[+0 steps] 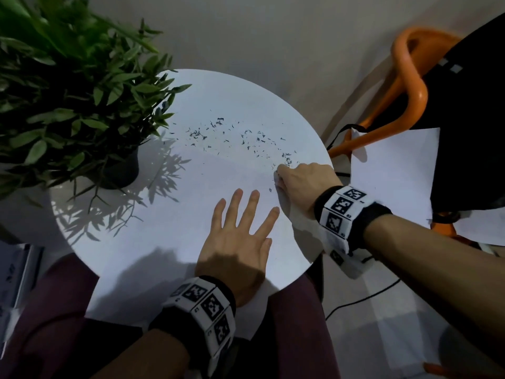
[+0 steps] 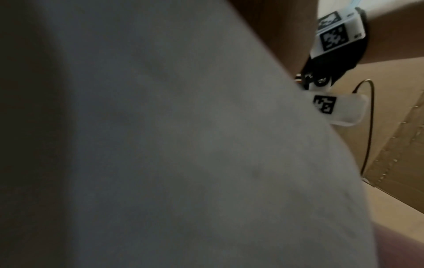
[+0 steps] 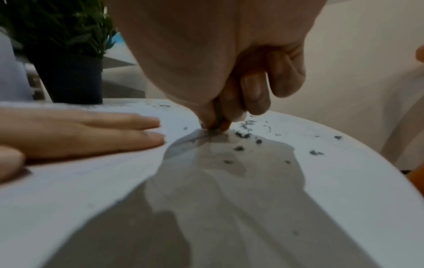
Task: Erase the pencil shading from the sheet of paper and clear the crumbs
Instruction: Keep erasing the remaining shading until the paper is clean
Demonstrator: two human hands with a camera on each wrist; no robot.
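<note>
We've got the sheet of paper (image 1: 169, 214) lying on the round white table (image 1: 246, 105), its near corners hanging over the table edge toward us. Our left hand (image 1: 240, 236) is flat on it at about 6 o'clock on the table, fingers spread and straight, just pressing the sheet down, not gripping anything. Our right hand (image 1: 303, 184) is over at roughly 3 o'clock near the table rim, fingers curled tight and pinching a small pale eraser (image 1: 277, 178) with its tip down on the paper; the right wrist view shows the fingertips (image 3: 254, 98) bunched around it, though the eraser itself is mostly hidden. The dark crumbs (image 1: 232, 135) are scattered in a band from about 11 o'clock across to 2 o'clock, thickest right by the eraser. The potted plant (image 1: 68, 105) sits at 9 o'clock. Left wrist view is basically just blurry grey, can't tell much from it.
</note>
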